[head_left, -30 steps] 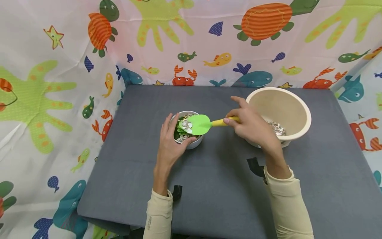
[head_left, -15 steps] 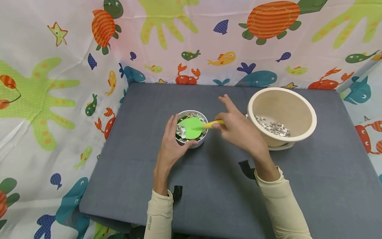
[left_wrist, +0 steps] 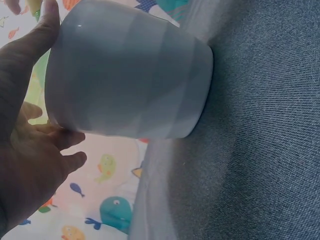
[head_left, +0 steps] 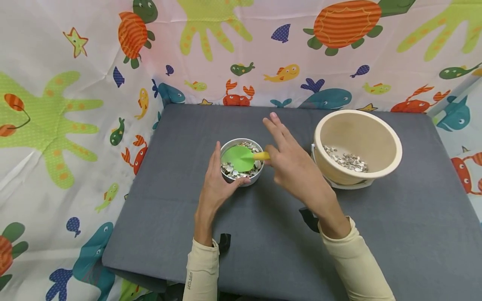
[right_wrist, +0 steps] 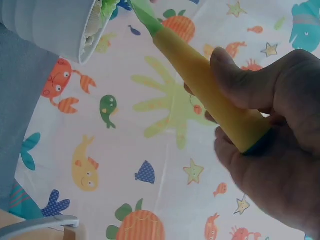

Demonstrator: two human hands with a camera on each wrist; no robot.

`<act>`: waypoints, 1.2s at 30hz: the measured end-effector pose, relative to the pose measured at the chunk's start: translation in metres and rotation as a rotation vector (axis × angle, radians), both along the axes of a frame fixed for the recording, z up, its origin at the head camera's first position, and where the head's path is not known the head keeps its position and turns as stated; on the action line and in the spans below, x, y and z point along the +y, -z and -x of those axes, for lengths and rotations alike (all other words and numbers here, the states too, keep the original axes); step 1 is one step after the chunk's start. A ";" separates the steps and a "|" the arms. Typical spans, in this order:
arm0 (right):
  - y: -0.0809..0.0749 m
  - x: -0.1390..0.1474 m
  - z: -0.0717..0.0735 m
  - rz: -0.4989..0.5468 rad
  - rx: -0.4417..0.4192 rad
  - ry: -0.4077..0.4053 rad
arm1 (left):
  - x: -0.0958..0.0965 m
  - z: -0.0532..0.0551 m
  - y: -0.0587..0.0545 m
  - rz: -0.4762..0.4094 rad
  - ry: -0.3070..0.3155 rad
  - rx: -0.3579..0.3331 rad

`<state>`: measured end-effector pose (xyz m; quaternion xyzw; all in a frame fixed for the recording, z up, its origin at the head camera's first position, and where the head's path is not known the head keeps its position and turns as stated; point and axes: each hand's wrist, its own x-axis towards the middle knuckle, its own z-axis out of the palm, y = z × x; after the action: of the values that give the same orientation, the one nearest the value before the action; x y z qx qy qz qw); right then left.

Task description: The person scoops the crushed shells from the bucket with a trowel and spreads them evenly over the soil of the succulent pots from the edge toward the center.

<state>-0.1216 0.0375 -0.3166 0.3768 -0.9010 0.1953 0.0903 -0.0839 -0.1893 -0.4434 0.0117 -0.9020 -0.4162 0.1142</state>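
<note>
A small white pot [head_left: 257, 177] stands upright on the grey table, holding pale stone chips [head_left: 235, 172]. Bits of a green plant [right_wrist: 107, 9] show at its mouth in the right wrist view; the blade covers it in the head view. My left hand [head_left: 218, 184] grips the pot near its rim, thumb on the near side and fingers round the left. With my right hand [head_left: 297, 171] I hold the yellow handle of a small garden trowel [right_wrist: 210, 85]. Its green blade lies tilted over the pot's mouth, underside up. Whether chips are under the blade is hidden.
A large cream tub [head_left: 391, 146] stands on the right side of the table, with more stone chips [head_left: 348, 161] at its bottom. Its pale carrying handle [head_left: 313, 151] hangs on the left side. A printed sea-animal cloth [head_left: 211, 37] rises behind and to the left.
My right hand has moved left with the trowel and turned it over above the pot. Chips that lay on the blade are gone from it. The left hand stays at the pot.
</note>
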 end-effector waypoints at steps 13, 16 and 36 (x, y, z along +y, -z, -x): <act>-0.008 0.021 -0.005 0.102 0.148 0.033 | 0.012 -0.004 0.000 -0.039 -0.051 -0.018; -0.011 0.041 -0.003 0.180 0.106 0.084 | 0.018 -0.005 0.001 -0.019 -0.071 0.007; -0.005 0.200 0.020 0.157 -0.141 0.574 | 0.065 0.010 -0.019 0.078 -0.095 0.361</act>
<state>-0.1411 0.2373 -0.3120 0.0841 -0.9569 0.2564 0.1078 -0.0937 -0.1243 -0.4245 -0.0251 -0.8808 -0.3702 0.2940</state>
